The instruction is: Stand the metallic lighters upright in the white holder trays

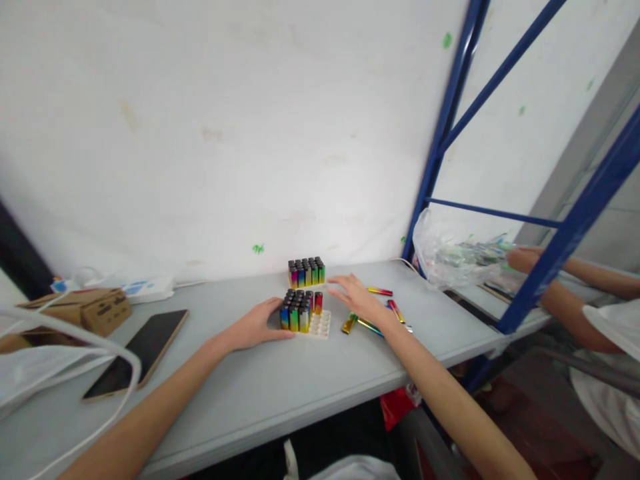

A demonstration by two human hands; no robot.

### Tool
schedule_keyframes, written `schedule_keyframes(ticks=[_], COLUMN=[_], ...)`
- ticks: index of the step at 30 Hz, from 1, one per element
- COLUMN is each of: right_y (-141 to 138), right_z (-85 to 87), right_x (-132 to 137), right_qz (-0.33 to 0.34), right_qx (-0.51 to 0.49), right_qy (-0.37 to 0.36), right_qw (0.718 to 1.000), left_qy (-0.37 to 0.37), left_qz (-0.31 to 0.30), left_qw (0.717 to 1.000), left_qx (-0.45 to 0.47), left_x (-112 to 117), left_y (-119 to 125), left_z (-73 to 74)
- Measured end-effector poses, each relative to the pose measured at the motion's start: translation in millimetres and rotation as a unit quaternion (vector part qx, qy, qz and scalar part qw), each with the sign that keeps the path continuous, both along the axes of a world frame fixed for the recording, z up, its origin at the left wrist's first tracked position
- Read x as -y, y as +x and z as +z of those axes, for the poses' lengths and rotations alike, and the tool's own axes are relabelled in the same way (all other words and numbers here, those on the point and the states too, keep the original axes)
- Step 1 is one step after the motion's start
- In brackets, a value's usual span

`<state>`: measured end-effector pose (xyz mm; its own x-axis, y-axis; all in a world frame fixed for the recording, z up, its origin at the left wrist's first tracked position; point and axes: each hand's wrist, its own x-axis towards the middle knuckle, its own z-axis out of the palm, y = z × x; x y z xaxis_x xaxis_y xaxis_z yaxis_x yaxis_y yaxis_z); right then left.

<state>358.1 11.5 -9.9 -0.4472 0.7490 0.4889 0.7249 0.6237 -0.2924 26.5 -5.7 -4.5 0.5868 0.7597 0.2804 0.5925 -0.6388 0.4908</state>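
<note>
My left hand (257, 325) wraps round the left end of a white tray (320, 327), thumb along its front and fingers at its back corner. Lighters (296, 313) with black tops and shiny rainbow-coloured bodies stand upright in the tray's left part. At its right, several round holes hold nothing. My right hand (357, 295) hovers right of the tray, fingers stretched out and apart, with nothing seen in them. Beneath and beside it, loose lighters (350, 323) lie on the table, some partly hidden by my forearm. A second group of upright lighters (307, 272) stands behind, near the wall.
On the left of the grey table (240, 387) lie a dark phone (143, 353), a cardboard box (95, 310) and a white cable. A blue metal frame (437, 143) rises at the right. Beyond it are a plastic bag (440, 250) and another person's arms (565, 307).
</note>
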Motion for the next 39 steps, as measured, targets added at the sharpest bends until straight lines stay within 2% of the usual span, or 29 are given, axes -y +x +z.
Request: schedule_keyframes(ticks=[2,4,6,8,10,12,14,17,20,23,30,32,37,39], right_y=[26.9,54.9,78.3,94.1,102.7,106.6,108.1,107.2,101.4,90.0,55.5,53.1,70.6,78.3], right_z=[2.6,4.2,6.2,9.6,13.8,16.6,15.4,2.4,-18.0,-28.5,-15.1,-18.3,-41.5,-50.3], right_x=[-9.3,-16.9,-19.0,-12.8,2.8,26.4,54.0,90.9,110.4,110.9,82.7,78.5,76.2,73.9], right_qz=[-0.107,-0.229,-0.287,-0.272,-0.205,-0.138,-0.110,-0.156,-0.218,-0.242,-0.209,-0.200,-0.181,-0.174], right_qx=[0.011,0.017,0.013,0.009,0.010,0.016,0.025,0.025,0.037,0.073,0.090,0.057,-0.082,-0.093], right_qy=[0.018,0.022,0.019,0.017,0.005,-0.010,-0.020,-0.032,-0.102,-0.175,-0.207,-0.187,-0.023,0.005], right_qw=[0.994,0.973,0.958,0.962,0.979,0.990,0.993,0.987,0.970,0.951,0.952,0.960,0.980,0.980], left_qy=[-0.003,-0.003,-0.003,-0.003,-0.003,-0.005,-0.009,-0.013,-0.018,-0.020,-0.029,-0.030,-0.031,-0.031], left_qz=[0.001,0.000,-0.002,-0.002,0.000,-0.001,-0.002,0.001,-0.002,-0.010,-0.005,-0.005,-0.012,-0.012], left_qw=[1.000,1.000,1.000,1.000,1.000,1.000,1.000,1.000,1.000,1.000,1.000,0.999,0.999,0.999], left_qx=[-0.003,-0.005,-0.007,-0.008,-0.005,-0.002,0.000,0.003,-0.007,-0.015,-0.009,-0.013,-0.011,-0.011], left_x=[1.0,1.7,2.1,2.2,2.8,4.0,5.8,7.6,7.1,5.1,2.5,2.6,4.1,4.6], left_y=[0.5,1.3,1.8,1.9,1.9,2.1,2.4,3.0,2.9,2.3,1.6,1.6,1.3,1.1], left_z=[1.1,1.8,1.7,0.8,-0.1,-0.1,0.9,2.4,1.5,-0.8,-2.9,-2.7,-2.0,-1.9])
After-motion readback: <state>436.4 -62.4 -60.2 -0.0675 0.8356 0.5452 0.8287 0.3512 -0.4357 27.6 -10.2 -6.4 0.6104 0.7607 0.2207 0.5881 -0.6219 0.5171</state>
